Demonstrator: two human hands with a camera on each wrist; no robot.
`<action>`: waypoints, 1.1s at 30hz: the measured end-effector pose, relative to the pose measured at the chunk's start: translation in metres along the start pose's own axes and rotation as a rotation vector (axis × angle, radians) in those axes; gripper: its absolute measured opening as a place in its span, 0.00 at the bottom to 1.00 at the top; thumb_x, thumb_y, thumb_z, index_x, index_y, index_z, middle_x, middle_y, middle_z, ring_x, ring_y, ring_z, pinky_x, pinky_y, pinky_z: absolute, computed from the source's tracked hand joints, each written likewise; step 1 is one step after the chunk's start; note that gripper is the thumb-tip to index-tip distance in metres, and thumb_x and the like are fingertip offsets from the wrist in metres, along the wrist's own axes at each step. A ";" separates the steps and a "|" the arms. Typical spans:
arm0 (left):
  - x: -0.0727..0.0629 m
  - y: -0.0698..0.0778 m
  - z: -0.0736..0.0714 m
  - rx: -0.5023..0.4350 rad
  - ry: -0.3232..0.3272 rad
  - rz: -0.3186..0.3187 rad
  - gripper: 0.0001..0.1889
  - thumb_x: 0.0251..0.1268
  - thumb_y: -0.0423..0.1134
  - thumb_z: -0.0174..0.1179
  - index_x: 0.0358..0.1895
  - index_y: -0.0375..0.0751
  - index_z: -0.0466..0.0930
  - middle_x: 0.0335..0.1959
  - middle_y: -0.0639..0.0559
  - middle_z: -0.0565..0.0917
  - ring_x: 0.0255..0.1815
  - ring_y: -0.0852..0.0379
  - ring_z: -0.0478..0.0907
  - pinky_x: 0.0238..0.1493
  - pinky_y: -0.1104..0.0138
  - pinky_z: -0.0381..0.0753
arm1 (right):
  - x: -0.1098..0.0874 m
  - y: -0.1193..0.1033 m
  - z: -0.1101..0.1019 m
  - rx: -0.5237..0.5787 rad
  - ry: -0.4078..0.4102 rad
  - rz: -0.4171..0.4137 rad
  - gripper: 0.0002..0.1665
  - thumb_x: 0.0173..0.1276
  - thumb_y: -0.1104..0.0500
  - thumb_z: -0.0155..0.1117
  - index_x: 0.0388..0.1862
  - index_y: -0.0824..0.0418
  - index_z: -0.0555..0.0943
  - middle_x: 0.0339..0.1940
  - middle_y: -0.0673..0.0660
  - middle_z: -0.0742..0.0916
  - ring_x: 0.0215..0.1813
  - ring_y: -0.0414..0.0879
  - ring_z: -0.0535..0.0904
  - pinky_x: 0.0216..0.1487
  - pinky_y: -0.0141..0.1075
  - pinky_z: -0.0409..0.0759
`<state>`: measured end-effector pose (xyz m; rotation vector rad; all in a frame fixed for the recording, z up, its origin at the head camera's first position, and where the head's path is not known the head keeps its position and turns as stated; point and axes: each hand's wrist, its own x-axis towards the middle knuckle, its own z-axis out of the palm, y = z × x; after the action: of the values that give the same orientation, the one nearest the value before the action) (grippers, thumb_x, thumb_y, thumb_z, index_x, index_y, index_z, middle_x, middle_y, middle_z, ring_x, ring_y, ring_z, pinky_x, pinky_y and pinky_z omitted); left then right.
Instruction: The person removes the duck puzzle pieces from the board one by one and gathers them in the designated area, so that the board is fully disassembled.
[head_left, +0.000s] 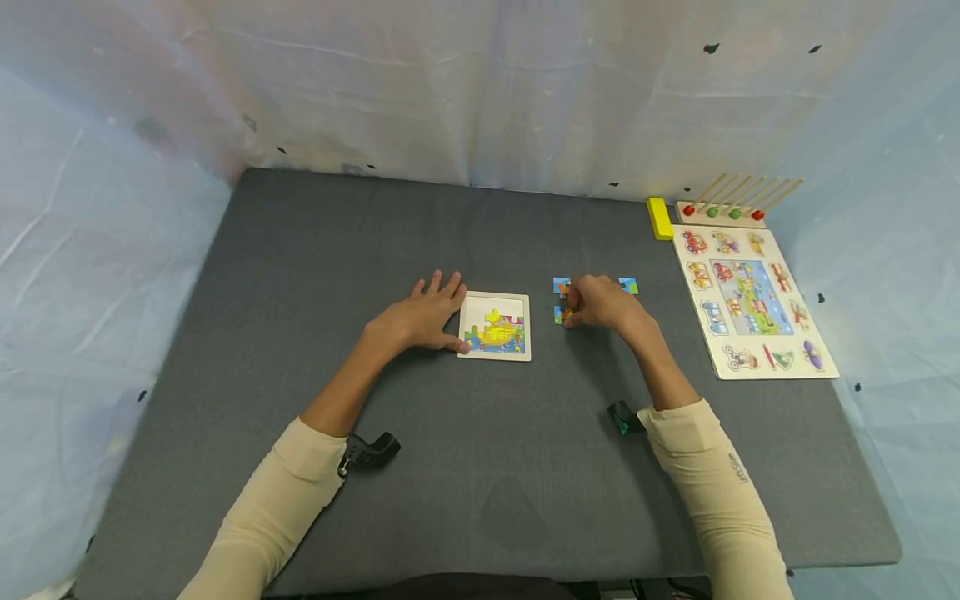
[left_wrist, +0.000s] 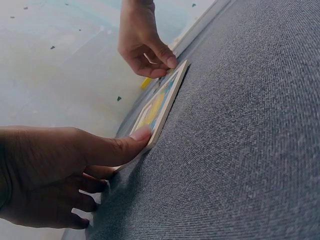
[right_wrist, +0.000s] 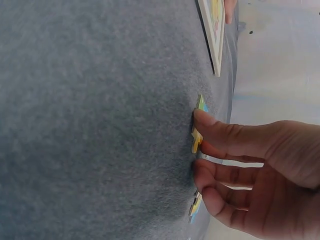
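A jigsaw puzzle in a square wooden tray lies on the grey table, its lower part filled with a yellow picture over blue. Beside it, my left hand has its fingers spread, the thumb resting on the tray's left edge. To the right, my right hand bends over loose puzzle pieces and pinches one puzzle piece between thumb and finger, close to the cloth. Another loose piece lies just beyond that hand, and a blue-cornered piece shows left of it. The hand covers part of these pieces.
On the right lies a large wooden picture board with vehicles and toys. Behind it are a rack with thin pegs and red and green beads, and a yellow block. Pale plastic sheeting hangs behind the table.
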<state>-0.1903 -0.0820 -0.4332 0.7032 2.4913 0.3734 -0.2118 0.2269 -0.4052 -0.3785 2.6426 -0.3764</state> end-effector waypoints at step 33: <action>-0.001 -0.002 -0.001 -0.018 -0.013 -0.005 0.59 0.66 0.60 0.69 0.86 0.36 0.40 0.88 0.39 0.35 0.88 0.35 0.29 0.88 0.41 0.37 | 0.019 -0.093 -0.019 -0.093 -0.134 -0.185 0.25 0.70 0.53 0.75 0.61 0.65 0.84 0.38 0.59 0.88 0.36 0.48 0.80 0.38 0.39 0.80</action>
<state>-0.1910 -0.0841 -0.4330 0.6898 2.4740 0.3872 -0.2185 0.1381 -0.3662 -0.6581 2.5069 -0.2761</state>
